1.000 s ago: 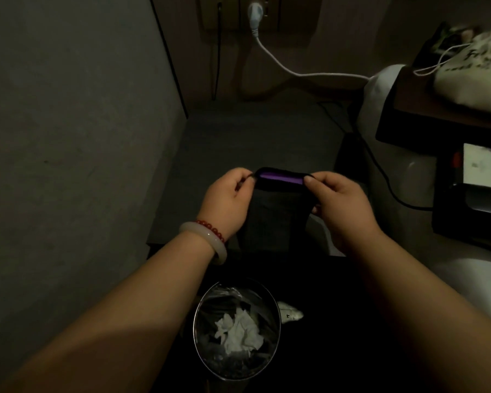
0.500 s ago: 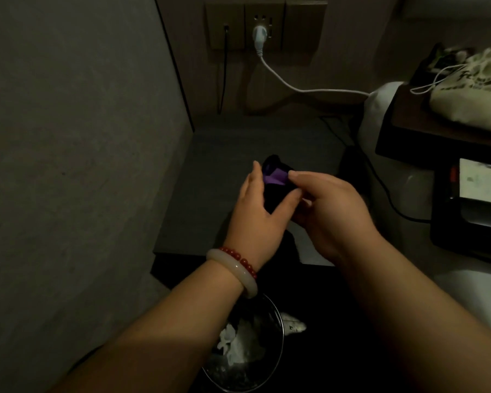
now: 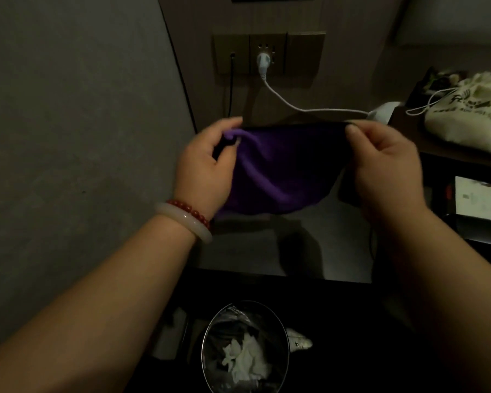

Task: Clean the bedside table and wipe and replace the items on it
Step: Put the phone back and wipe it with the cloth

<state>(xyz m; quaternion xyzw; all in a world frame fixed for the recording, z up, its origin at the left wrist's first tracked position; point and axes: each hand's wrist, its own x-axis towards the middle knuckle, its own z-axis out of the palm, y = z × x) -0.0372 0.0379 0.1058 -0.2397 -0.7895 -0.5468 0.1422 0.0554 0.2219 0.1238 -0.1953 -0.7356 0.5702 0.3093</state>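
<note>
A person's left hand (image 3: 210, 168) pinches one top corner of a purple cloth (image 3: 281, 171) and the right hand (image 3: 386, 165) the other, holding it spread above the desk (image 3: 340, 242). A slack pinch could drop it, and a wide wipe might snag the white cable (image 3: 338, 110) behind.

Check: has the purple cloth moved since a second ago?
Yes. The purple cloth now hangs spread between the left hand and right hand, its top edge nearer the wall socket.
</note>
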